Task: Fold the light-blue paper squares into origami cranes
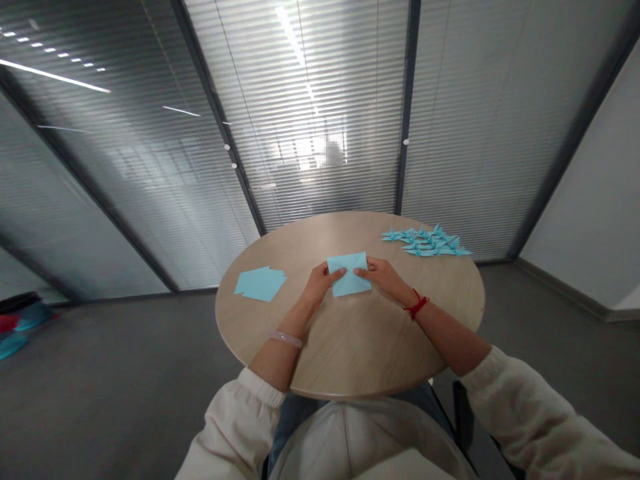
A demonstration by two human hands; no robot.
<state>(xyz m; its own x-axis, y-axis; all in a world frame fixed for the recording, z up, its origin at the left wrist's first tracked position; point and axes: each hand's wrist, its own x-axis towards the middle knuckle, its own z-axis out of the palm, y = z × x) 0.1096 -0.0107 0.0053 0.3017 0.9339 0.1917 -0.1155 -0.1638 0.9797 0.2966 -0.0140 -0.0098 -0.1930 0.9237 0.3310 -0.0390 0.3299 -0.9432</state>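
Between my two hands is a square sheet of light-blue paper (350, 285), with faint creases across it, held just over the table. My left hand (319, 281) grips its left edge, thumb on top and fingers behind. On the opposite edge, my right hand (384, 275) pinches the paper the same way, its thumb pointing toward the middle. The fingers behind the sheet are mostly hidden. To the left lies a loose stack of blue paper sheets (261, 284). Several folded blue paper cranes (431, 241) sit grouped at the back right.
The round wooden table (350, 353) has its near edge close to my body. Behind it stand glass panels with blinds (330, 193). A dark chair part (463, 417) shows at lower right. Blue and red items (25, 320) rest on the floor at far left.
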